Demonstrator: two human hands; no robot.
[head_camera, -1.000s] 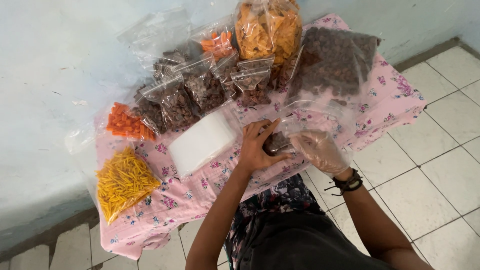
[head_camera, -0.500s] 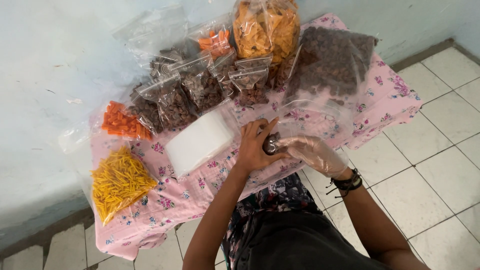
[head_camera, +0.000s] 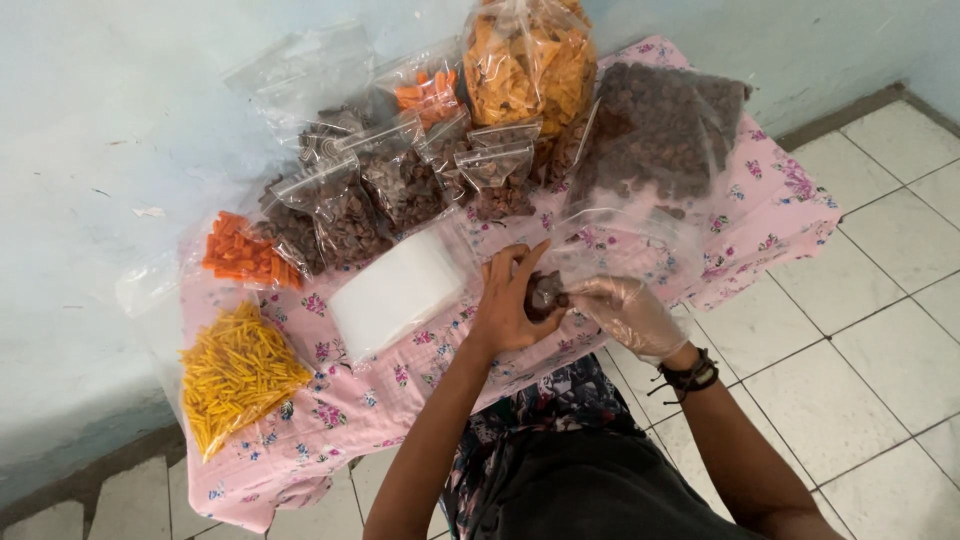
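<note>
Pink floral cloth (head_camera: 770, 215) covers the surface in the head view, and both hands meet just above its near edge. The bare left hand (head_camera: 507, 305) curls its fingers (head_camera: 530, 258) around a small clear bag of brown snacks (head_camera: 546, 294), grasping it from the left. The right hand (head_camera: 628, 312), in a thin clear plastic glove, pinches the same bag from the right, so both hands touch it. Just left of them lies a stack of empty clear bags (head_camera: 398, 292). Farther back stand filled small bags of brown snacks (head_camera: 400, 185), a large bag of brown snacks (head_camera: 655, 135) and a bag of orange chips (head_camera: 525, 65). Orange sticks (head_camera: 243, 255) and yellow sticks (head_camera: 235, 370) lie at the left.
</note>
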